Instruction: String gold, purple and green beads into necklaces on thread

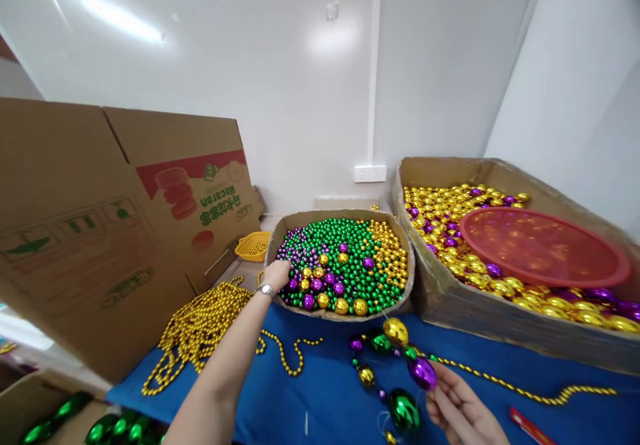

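My left hand (278, 274), with a watch (267, 290) on its wrist, reaches over the left rim of a cardboard box (320, 314) of small green, purple and gold beads (345, 232). Its fingers point down among the purple beads and are hidden. Low on the right, my right hand (463, 408) pinches a bead necklace (367, 376) by a large purple bead (423, 373). The necklace hangs in a loop of green, gold and purple beads over the blue cloth. Larger gold and purple beads lie on top of the small ones.
A pile of gold bead strings (210, 318) lies left of my arm, near a yellow basket (253, 246). An open carton (190, 198) stands at left. At right, a big box (470, 312) holds gold and purple beads under a red tray (545, 245). A red object (530, 425) lies front right.
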`<action>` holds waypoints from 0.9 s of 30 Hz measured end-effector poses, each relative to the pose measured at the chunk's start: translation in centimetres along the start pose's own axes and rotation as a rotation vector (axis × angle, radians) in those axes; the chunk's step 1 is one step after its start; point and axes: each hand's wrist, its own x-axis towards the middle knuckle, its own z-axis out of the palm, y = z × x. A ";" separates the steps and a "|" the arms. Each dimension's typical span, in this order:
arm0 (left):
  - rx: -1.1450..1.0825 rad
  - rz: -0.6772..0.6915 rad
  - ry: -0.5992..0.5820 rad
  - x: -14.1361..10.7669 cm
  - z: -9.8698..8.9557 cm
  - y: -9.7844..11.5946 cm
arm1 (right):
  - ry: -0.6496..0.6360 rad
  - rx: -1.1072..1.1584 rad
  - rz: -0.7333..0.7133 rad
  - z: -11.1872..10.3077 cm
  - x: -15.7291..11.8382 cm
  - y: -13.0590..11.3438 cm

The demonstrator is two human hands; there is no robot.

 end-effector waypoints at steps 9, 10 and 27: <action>-0.757 0.135 -0.021 -5.8 0.9 6.0 | -0.038 -0.132 -0.101 1.4 -1.0 -0.6; -1.017 0.140 -0.112 -6.9 1.3 7.1 | -0.040 -0.152 -0.118 1.5 -1.1 -0.6; -1.780 -0.003 -0.572 -12.9 3.7 13.1 | -0.009 -0.288 -0.197 -0.4 -0.2 0.8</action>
